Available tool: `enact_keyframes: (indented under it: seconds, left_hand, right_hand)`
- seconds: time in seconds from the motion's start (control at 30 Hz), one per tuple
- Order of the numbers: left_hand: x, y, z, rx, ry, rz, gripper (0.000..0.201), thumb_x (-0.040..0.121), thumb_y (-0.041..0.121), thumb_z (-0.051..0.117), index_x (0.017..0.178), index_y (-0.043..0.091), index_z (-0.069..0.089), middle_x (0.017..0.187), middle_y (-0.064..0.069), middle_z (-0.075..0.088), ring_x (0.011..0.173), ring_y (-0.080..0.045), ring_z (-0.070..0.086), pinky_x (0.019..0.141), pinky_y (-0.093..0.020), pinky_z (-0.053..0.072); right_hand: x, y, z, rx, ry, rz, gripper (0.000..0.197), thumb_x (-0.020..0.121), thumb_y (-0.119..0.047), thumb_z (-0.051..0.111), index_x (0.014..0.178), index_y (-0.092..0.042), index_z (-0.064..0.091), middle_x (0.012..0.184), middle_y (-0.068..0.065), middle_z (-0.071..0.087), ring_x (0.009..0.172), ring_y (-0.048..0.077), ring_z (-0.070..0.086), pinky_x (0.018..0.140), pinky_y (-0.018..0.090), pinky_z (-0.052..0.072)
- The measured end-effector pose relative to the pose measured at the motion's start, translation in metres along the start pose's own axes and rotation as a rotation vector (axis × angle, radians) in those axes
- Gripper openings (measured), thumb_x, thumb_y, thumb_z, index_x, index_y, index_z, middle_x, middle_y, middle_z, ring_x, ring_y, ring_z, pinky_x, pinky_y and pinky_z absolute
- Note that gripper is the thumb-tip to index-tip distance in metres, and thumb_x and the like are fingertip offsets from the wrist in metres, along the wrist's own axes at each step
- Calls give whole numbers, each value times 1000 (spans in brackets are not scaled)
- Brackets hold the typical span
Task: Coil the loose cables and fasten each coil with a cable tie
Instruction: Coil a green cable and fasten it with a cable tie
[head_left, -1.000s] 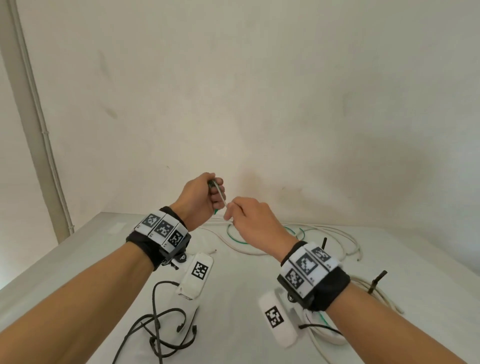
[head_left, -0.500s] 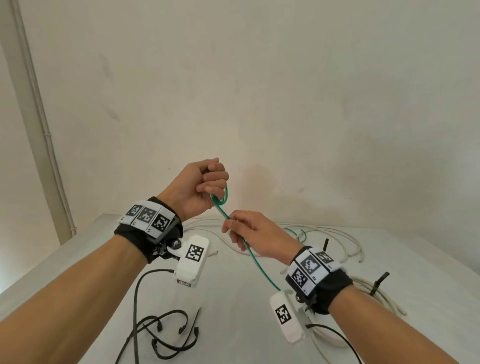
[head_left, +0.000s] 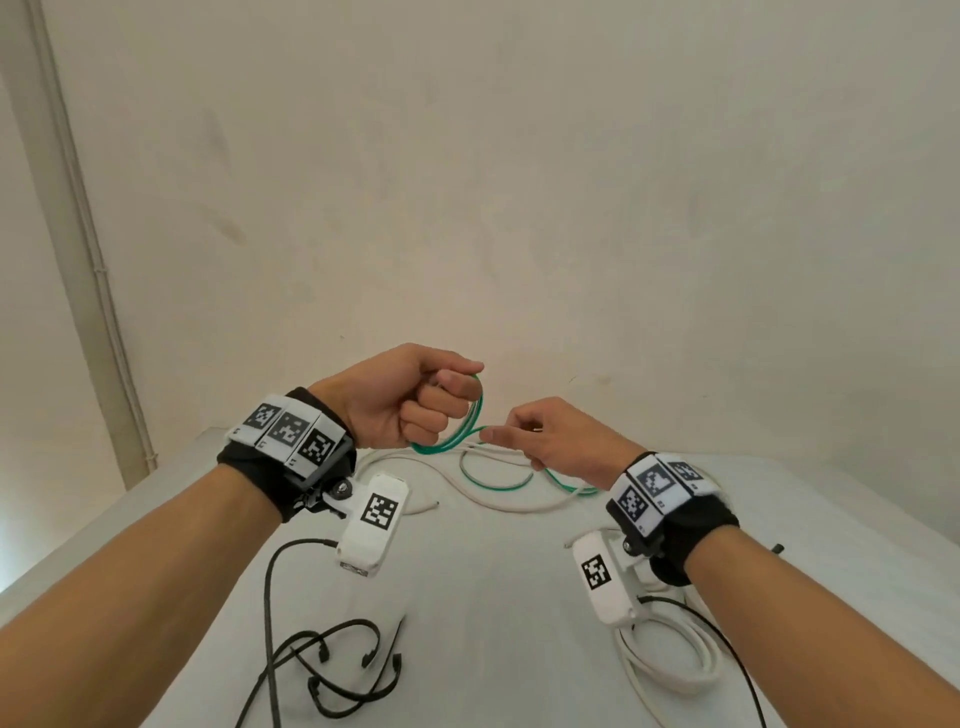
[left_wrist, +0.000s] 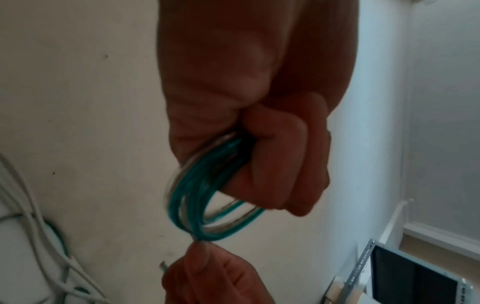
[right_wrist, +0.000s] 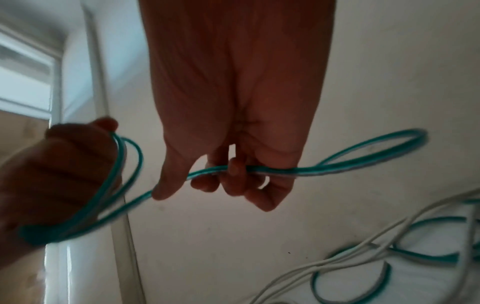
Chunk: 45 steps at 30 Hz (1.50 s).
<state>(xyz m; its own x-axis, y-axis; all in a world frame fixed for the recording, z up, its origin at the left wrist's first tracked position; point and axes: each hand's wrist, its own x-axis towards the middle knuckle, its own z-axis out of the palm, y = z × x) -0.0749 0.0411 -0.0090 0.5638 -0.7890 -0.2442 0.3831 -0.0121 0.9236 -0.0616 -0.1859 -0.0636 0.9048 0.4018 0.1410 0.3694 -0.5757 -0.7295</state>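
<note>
A: Where's the green cable (head_left: 470, 415)?
B: Above the counter (head_left: 493, 571) at its twelve o'clock end, looped round the left hand (head_left: 400, 397), fingers clenched on the loops.
A: And the right hand (head_left: 550, 441)?
B: At three o'clock of the left, fingers pinching the same cable; the rest trails onto the counter among white cables (head_left: 498, 501).

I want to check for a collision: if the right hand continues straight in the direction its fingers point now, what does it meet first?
Probably the green cable loops gripped in the left hand. The right hand, pinching the same cable, points left toward them across a small gap; depth is hard to judge.
</note>
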Motion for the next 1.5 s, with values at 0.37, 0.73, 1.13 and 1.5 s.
enact_keyframes:
  seconds: [0.37,0.73,1.13,1.5]
  left_hand:
    - [27,-30,6,290,368,-196,45,108,32,34,64,23,38,54,9,17,40,-7,12,38,-20,10]
    - [45,-35,6,235,501,-148,36,96,34,26,66,19,37,59,6,19,42,-10,16,39,-21,14]
    - [51,-32,-3,-116,736,154,29,90,39,33,72,17,38,57,3,28,48,-15,23,48,-27,22]
    - [60,-26,-11,-364,783,469,36,105,23,36,70,14,40,61,-5,41,51,-19,41,56,-29,31]
  right_hand:
    - [3,-16,2,-343,-7,12,24,93,-45,70,84,-24,66,70,-7,65,66,12,57,63,27,47]
    - [3,-25,21,-974,267,-153,18,103,-30,50,109,-20,64,107,2,69,110,27,59,89,41,38]
    - [4,-17,32,-115,406,-138,21,106,-21,50,103,-14,70,72,-15,57,67,1,52,62,12,38]
    - [-11,-12,50,486,76,-58,12,107,-16,53,106,-6,60,75,3,55,64,12,50,73,35,53]
